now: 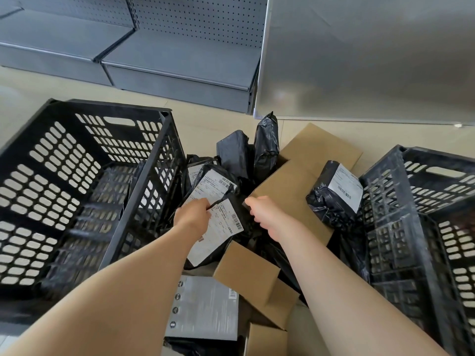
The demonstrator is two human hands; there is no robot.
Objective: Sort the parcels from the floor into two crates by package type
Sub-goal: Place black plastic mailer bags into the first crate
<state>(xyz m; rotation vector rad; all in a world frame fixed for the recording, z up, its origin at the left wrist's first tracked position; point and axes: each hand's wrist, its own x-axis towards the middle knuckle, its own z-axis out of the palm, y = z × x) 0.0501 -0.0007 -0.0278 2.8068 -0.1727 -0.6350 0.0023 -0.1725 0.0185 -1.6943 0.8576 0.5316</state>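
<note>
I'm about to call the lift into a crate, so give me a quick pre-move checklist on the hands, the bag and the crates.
1. Left hand grips the labelled black bag at its top edge: ok.
2. Right hand has hold of the same bag: cannot tell, its fingers are hidden.
3. Bag free of the cardboard box overlapping its lower end: not ok.
4. Left crate has open space: ok.
5. Right crate has open space: ok.
6. Which crate takes bags: cannot tell.
</note>
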